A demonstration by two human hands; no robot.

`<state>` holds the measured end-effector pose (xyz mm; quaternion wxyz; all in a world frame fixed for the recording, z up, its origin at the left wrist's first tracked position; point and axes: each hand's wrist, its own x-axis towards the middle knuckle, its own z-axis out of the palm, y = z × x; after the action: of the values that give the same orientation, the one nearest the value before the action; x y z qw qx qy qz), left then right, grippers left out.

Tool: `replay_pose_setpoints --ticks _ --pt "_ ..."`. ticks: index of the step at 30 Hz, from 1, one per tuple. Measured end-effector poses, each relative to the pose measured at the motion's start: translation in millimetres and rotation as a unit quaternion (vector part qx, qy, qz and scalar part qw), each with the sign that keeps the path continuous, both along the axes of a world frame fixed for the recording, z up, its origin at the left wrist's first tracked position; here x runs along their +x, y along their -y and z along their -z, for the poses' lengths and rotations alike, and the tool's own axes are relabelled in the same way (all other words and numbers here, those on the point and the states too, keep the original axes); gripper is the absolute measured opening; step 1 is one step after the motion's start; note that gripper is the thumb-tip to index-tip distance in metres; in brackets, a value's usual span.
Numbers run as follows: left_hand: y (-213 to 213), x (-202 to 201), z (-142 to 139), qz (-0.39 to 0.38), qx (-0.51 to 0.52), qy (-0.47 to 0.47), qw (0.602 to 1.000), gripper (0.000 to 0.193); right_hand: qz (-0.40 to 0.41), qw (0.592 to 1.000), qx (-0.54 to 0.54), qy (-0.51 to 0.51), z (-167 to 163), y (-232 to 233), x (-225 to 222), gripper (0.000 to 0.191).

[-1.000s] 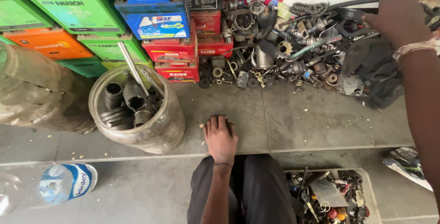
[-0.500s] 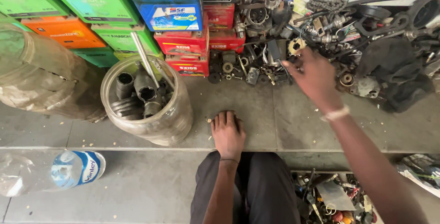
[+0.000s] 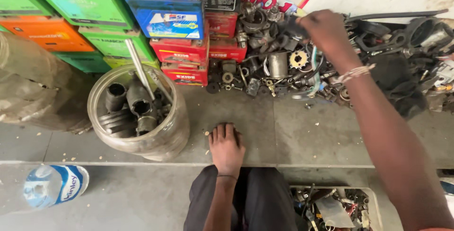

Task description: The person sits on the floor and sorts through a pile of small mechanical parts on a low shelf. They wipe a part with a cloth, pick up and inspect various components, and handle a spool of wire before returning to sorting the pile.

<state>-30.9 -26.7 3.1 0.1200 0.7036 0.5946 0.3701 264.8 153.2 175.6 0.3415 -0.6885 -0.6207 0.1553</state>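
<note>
Dark part [image 3: 292,25]: small, likely stiff heavy metal, sitting atop the scrap pile [image 3: 283,70].
Right hand [image 3: 324,30]: fingers closing around it; blur is hiding the exact hold.
Left hand [image 3: 227,146]: resting flat, well below the pile.
Hold: pinching its bare edges.

Grey tiled floor [image 3: 293,131]; stacked coloured boxes [image 3: 118,18] behind.

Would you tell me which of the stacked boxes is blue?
The blue box, second row beside the black one; the rest are green, orange, red or black.
</note>
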Motion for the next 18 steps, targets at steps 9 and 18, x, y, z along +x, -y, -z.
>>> replay_pose_setpoints --ticks 9,18 --pt "1 -1 -3 -0.007 0.018 0.002 1.0 0.017 -0.005 0.988 0.105 -0.115 -50 19 20 0.028" --pt "2 -1 -4 -0.011 0.011 0.007 1.0 0.015 0.007 0.969 0.072 -0.237 -65 37 93 0.022"
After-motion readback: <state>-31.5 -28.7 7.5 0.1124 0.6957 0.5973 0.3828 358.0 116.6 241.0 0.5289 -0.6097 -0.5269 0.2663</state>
